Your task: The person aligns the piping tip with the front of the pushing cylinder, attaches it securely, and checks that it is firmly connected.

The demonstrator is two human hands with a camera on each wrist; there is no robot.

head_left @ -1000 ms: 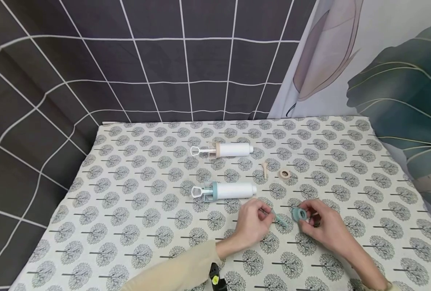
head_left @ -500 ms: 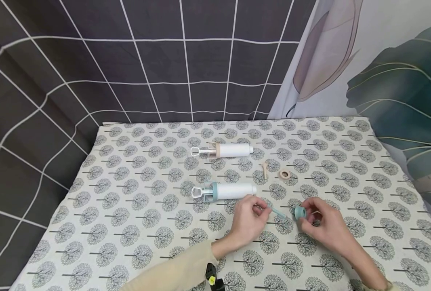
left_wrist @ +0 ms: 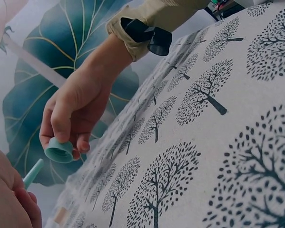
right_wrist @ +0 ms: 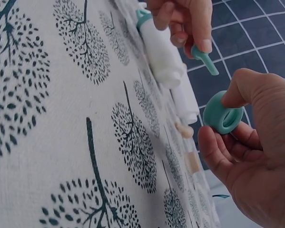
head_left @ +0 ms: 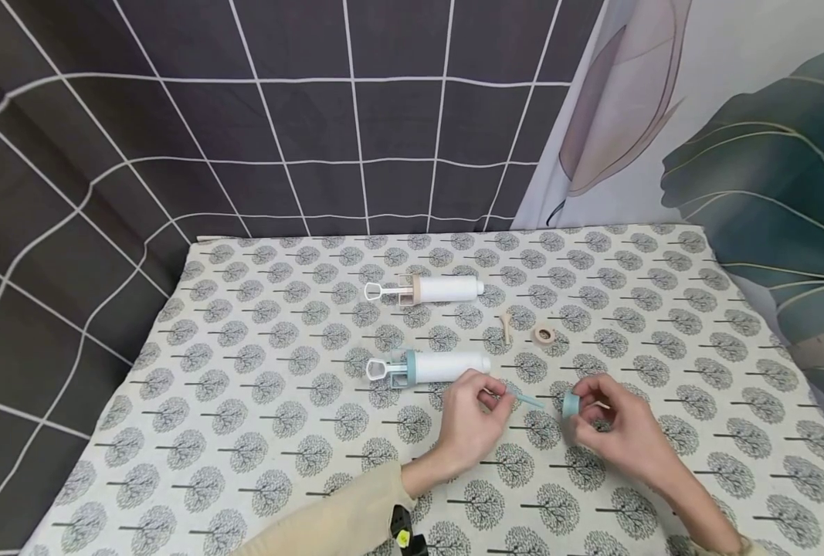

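Note:
My left hand [head_left: 473,423] pinches a thin teal stick-shaped piece [head_left: 528,401] at one end, its free end pointing right. In the right wrist view this piece [right_wrist: 209,64] widens near the fingertips. Opposite it, my right hand [head_left: 625,432] holds a teal screw-cap-like ring [head_left: 571,405] between thumb and fingers. A hole through the ring [right_wrist: 212,111] shows in the right wrist view; from the left wrist its hollow side [left_wrist: 60,144] faces down. Stick and ring are apart, with a small gap between. Just beyond my left hand lies a white syringe-like tube [head_left: 453,366] with a teal collar and white pull handle.
Farther back lies a similar white tube [head_left: 446,289] with a beige collar. To its right are a small beige stick-shaped piece [head_left: 506,328] and a beige ring [head_left: 536,333]. A tree-patterned cloth [head_left: 245,432] covers the table, and a dark checked curtain [head_left: 314,116] hangs behind.
My left hand has shifted slightly left, and the teal stick lies flatter. The teal ring has turned in my right fingers, so its side now shows instead of its opening.

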